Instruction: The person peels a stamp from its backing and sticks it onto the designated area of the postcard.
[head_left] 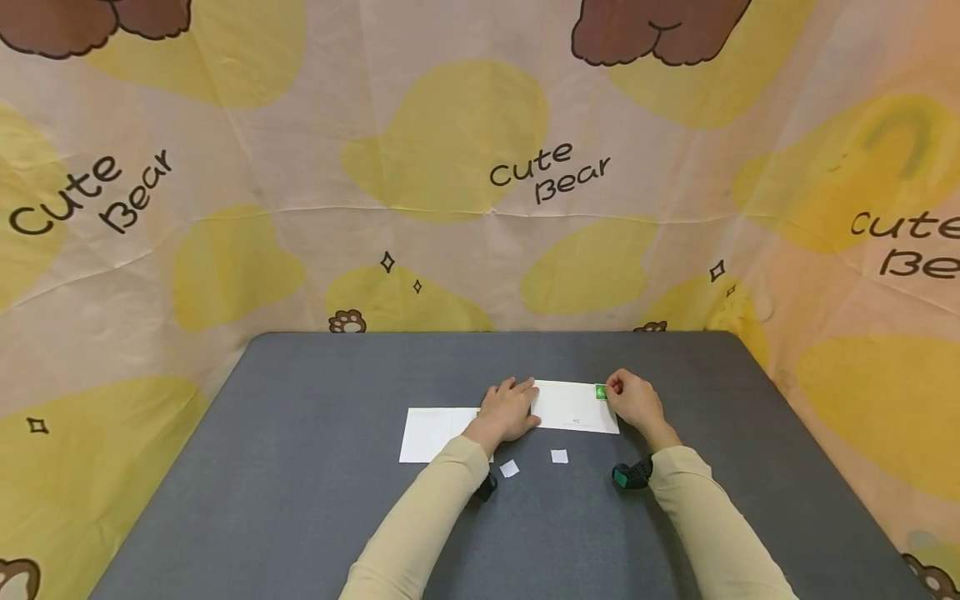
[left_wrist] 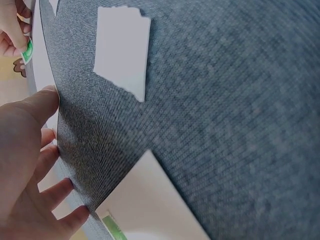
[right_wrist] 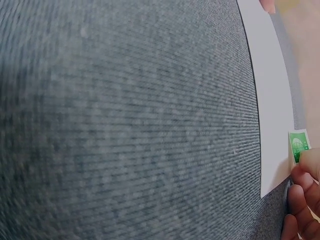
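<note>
A white envelope (head_left: 573, 404) lies on the grey table. My left hand (head_left: 506, 410) rests on its left end with fingers spread, and the thumb (left_wrist: 47, 100) presses near the lower edge. Over the envelope's upper right corner, my right hand (head_left: 637, 400) pinches a small green stamp (head_left: 601, 392) between thumb and index finger. The right wrist view shows the stamp (right_wrist: 299, 144) at the envelope's corner; whether it lies fully flat I cannot tell. A second white envelope (head_left: 435, 433) lies to the left, partly under my left forearm, with a green stamp (left_wrist: 114, 227) on its corner.
Two small white paper pieces lie in front of the envelopes, one tilted piece (head_left: 509, 468) and one squarer piece (head_left: 559, 457). The grey table (head_left: 300, 500) reaches back to a patterned cloth (head_left: 450, 167). Dark wrist straps (head_left: 633, 473) are on both wrists.
</note>
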